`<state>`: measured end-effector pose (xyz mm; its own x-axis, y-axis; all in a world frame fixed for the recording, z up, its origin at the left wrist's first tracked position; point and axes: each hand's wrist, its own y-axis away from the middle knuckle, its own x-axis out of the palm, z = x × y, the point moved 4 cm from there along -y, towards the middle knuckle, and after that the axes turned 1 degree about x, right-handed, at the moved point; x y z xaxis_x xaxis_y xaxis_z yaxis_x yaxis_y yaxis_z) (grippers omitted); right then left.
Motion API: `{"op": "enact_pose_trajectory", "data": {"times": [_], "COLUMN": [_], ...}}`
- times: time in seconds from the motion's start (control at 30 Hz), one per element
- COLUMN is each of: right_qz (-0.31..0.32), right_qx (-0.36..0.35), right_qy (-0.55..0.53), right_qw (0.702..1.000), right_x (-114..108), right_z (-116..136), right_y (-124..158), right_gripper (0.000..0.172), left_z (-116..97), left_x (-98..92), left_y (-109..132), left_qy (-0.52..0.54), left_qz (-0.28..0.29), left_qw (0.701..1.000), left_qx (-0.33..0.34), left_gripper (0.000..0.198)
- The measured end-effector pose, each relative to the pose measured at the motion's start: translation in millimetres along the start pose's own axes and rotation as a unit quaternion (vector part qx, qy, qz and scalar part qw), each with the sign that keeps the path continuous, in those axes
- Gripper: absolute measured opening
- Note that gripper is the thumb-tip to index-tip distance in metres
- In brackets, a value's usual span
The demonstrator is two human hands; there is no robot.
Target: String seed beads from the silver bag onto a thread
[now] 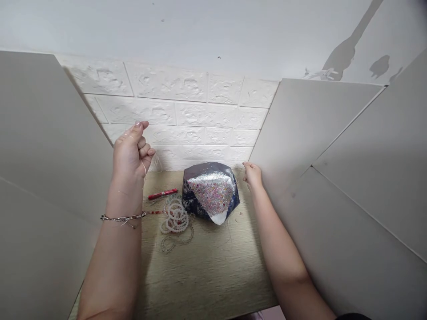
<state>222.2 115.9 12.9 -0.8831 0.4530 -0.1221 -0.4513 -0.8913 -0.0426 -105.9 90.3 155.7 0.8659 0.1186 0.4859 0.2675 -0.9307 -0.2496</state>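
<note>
My left hand (pixel 133 149) is raised at the left, its fingers closed in a pinch on a thin clear thread (pixel 158 163) that loops beside it. Lower and to the right, my right hand (pixel 252 175) is closed near the right panel; what its fingertips hold is too small to make out. Between the hands, a dark blue pouch (pixel 190 202) stands on the wooden table (pixel 207 266), bearing a plastic bag of small multicoloured beads (pixel 213 198). Strings of white beads (pixel 176 220) and a red pen (pixel 163 194) lie left of the pouch.
White brick-patterned wall covering (pixel 160 89) rises behind the table. A grey panel (pixel 43 133) stands at the left and another (pixel 310 120) at the right, close to my arms. The table's front edge shows at the bottom.
</note>
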Motion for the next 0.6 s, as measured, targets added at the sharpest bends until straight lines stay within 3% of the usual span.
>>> {"op": "enact_pose_trajectory", "data": {"times": [0.13,0.23,0.43,0.6], "right_qz": [-0.059,-0.063,-0.008,0.086], "right_qx": [-0.021,-0.044,-0.103,-0.163], "right_qy": [0.126,0.208,0.287,0.265], "right_qw": [0.990,0.975,0.952,0.946], "right_x": [-6,-5,8,25], "right_z": [-5,1,34,67], "right_y": [0,3,14,33], "right_gripper": [0.024,0.022,0.025,0.023], "left_z": [0,0,-2,0], "left_x": [1.0,4.7,20.3,34.3], "left_y": [1,4,14,25], "left_qy": [0.004,0.005,-0.011,-0.035], "left_qz": [0.012,0.021,0.075,0.121], "left_qw": [1.000,1.000,0.997,0.992], "left_qx": [-0.002,-0.001,0.002,-0.011], "left_gripper": [0.009,0.009,0.008,0.012]}}
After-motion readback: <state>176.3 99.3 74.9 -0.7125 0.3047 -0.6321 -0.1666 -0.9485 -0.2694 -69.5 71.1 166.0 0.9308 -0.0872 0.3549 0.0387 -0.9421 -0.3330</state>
